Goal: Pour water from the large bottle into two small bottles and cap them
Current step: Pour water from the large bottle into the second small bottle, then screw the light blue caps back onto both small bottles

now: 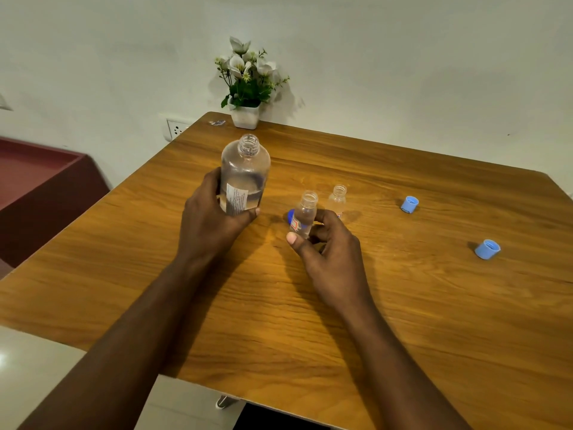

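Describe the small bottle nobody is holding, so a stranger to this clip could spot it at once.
On the wooden table, find the right hand near the middle. Just beyond it stands the free small bottle, uncapped and upright. Unlike the held small bottle beside it, no hand grips it.

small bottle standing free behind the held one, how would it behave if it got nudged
The free small bottle looks like empty clear plastic, so probably very light and easily shoved. It stands narrow and upright, so a bump from the right hand beside it would likely tip it. Being round, it may then roll on the smooth table.
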The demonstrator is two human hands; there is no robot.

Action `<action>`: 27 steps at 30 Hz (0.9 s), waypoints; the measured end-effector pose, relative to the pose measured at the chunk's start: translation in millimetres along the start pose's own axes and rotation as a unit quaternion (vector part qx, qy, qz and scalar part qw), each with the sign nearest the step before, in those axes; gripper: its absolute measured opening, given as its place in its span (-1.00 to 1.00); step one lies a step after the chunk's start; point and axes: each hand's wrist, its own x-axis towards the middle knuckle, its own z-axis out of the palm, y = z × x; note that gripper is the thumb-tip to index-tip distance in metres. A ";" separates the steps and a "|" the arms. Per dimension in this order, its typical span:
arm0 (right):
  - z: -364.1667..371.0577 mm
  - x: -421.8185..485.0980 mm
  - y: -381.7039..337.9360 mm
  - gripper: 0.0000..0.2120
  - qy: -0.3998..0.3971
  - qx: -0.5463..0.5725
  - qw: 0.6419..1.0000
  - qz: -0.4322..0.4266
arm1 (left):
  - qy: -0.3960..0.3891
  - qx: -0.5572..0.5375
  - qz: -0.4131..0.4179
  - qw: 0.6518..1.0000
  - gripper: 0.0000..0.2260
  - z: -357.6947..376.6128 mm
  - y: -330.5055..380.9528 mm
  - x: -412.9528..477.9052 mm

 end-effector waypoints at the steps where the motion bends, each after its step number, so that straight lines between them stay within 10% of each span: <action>1: 0.0 0.0 0.3 -0.73 0.000 -0.004 1.000 0.001 | -0.001 -0.007 -0.013 1.000 -0.26 0.3 -0.4 0.1; 14: -0.6 -2.3 6.7 -0.79 0.002 -0.044 0.999 -0.013 | 0.044 0.004 -0.076 0.996 -0.06 -1.4 8.4 -17.8; 27: -24.4 -20.4 6.3 -0.70 0.042 -0.049 0.998 0.023 | -0.002 0.024 0.053 0.998 -0.71 15.1 54.9 -80.8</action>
